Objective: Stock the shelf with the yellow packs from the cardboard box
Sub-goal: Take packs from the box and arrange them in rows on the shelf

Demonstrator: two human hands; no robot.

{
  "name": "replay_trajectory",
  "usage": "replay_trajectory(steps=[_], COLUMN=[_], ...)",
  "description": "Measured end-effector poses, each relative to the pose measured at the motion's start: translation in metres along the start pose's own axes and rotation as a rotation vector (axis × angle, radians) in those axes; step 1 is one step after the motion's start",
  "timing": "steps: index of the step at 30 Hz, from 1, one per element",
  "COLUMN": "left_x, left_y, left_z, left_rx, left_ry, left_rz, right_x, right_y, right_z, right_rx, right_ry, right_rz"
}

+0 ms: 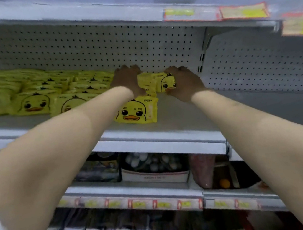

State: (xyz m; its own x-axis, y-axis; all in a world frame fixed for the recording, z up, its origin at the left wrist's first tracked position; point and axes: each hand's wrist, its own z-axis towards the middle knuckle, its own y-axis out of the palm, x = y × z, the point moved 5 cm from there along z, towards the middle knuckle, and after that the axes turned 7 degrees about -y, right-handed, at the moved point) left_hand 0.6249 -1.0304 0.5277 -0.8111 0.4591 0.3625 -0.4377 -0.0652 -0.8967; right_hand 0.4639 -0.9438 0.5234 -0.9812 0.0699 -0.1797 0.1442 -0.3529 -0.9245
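Both hands, left (128, 80) and right (184, 83), clamped on yellow packs (156, 82), bare shelf (243, 106) rightward, rows (32, 92) leftward

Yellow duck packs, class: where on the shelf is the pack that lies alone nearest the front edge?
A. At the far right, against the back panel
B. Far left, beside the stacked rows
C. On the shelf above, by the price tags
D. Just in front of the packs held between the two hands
D: the lone yellow pack lies flat near the shelf edge, directly in front of the held packs between the left hand and right hand.
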Motion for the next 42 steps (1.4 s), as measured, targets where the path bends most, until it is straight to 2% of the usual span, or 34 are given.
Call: replay_trajectory(steps=[4, 8, 16, 23, 29, 36, 42], left_x=[-0.042, -0.095, -0.211, -0.33, -0.472, -0.659, -0.77], left_y=[-0.02, -0.038, -0.085, -0.109, -0.113, -0.09, -0.024], left_z=[-0.079, -0.155, -0.261, -0.308, -0.316, -0.331, -0.357], left_rx=[0.016, 0.015, -0.05, -0.027, -0.077, -0.27, -0.541], left_ry=[-0.097, -0.166, -0.397, -0.51, -0.583, -0.668, -0.712], left_rz=[0.038, 0.037, 0.25, 0.347, 0.375, 0.35, 0.246], right_x=[-0.061, -0.128, -0.274, -0.396, -0.514, -0.635, -0.668], right_y=[0.004, 0.026, 0.078, 0.137, 0.223, 0.355, 0.465], right_z=[-0.037, -0.077, -0.115, -0.117, -0.088, -0.068, -0.077], right_rx=[-0.1, -0.133, -0.249, -0.34, -0.417, -0.654, -0.893], right_ry=[-0.035, -0.169, -0.399, -0.567, -0.634, -0.636, -0.522], right_rz=[-0.028, -0.024, 0.06, 0.082, 0.069, 0.1, 0.053])
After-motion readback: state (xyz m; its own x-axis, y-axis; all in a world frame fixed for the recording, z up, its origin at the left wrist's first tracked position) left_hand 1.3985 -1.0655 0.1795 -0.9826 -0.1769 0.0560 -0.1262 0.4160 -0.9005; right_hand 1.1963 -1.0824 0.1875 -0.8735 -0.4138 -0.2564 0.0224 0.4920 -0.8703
